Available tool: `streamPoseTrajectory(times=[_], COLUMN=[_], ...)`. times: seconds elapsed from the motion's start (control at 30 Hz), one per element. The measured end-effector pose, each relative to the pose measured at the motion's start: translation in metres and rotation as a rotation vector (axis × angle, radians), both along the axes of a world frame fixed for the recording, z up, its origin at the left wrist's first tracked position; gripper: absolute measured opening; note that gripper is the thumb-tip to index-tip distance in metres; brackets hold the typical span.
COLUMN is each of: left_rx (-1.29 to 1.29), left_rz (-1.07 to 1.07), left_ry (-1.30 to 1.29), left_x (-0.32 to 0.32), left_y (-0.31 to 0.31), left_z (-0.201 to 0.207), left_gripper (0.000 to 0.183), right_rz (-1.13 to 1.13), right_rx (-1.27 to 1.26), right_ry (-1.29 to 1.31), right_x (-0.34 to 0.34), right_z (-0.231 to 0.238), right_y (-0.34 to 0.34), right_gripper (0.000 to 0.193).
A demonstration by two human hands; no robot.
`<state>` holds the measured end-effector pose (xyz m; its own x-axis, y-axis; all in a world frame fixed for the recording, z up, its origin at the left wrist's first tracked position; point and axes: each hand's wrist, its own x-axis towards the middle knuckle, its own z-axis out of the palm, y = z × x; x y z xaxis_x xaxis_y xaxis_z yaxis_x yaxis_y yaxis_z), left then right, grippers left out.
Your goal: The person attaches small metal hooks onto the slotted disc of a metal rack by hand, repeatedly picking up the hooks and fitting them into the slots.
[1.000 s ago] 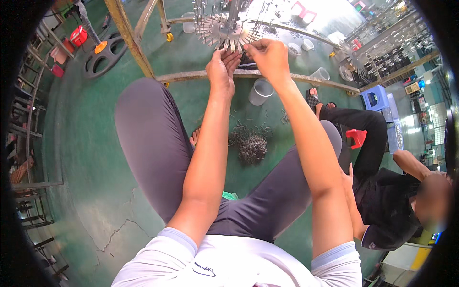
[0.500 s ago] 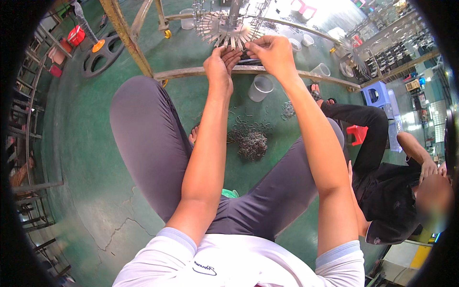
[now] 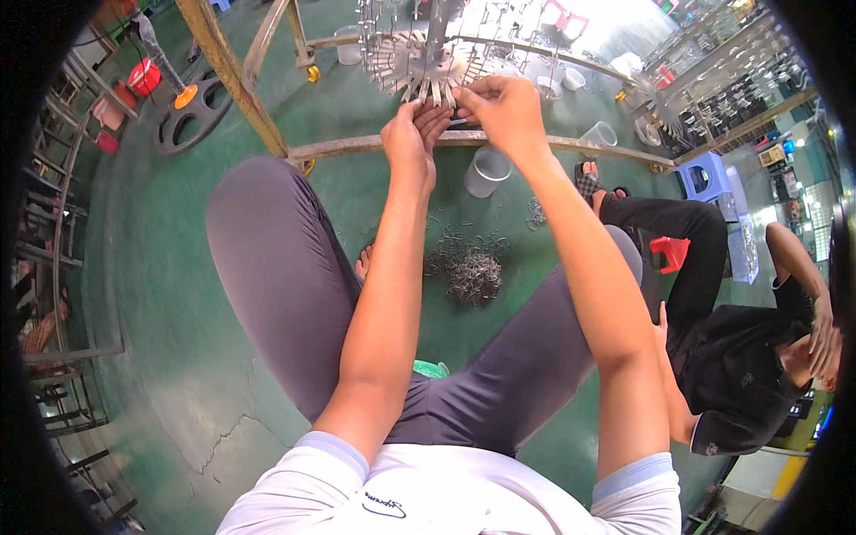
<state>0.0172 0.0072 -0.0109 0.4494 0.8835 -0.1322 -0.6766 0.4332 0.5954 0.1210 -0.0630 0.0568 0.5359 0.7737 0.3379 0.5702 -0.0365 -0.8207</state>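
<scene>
While the person sits with grey-trousered knees spread wide, both bare hands are raised to the 12 o'clock part of the view, at the lower rim of a round metal rack whose thin silver prongs fan outward. The left hand has its fingers curled upward, fingertips touching the prongs at the rack's lower edge; what, if anything, it pinches is too small to tell. The right hand, just beside it at 1 o'clock, is closed in a pinch, thumb and fingers pressed together at the same rim, though the piece between them cannot be made out. The two hands nearly touch. Beneath them a rusty metal bar runs across the frame, joined at 11 o'clock to a slanting yellowish post. On the green floor between the knees, near the centre, lies a heap of small metal wire hooks, with loose ones scattered about it. A clear plastic cup stands just past the bar at 1 o'clock. At 3 to 4 o'clock another person in black clothes sits close by.
</scene>
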Motion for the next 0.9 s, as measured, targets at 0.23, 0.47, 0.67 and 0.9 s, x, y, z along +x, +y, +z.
streamPoseTrajectory(times=[0.23,0.47,0.67,0.9], left_rx=[-0.024,-0.014,0.006,-0.008], left_rz=[-0.05,-0.073,-0.109,-0.081], left_ry=[-0.052,-0.046,-0.024,-0.051], left_x=[-0.006,-0.007,-0.007,-0.006], left_y=[-0.002,-0.001,0.0,-0.002], left_z=[-0.001,0.003,0.006,-0.003], left_gripper=[0.026,0.027,0.028,0.031], right_rz=[-0.008,0.041,0.06,0.044], right_rx=[-0.033,-0.006,-0.006,0.002], right_ry=[-0.059,-0.242,-0.141,-0.098], right_x=[-0.008,0.005,0.005,0.0], right_z=[0.01,0.006,0.006,0.005], right_y=[-0.007,-0.003,-0.005,-0.008], right_gripper=[0.018,0.018,0.017,0.018])
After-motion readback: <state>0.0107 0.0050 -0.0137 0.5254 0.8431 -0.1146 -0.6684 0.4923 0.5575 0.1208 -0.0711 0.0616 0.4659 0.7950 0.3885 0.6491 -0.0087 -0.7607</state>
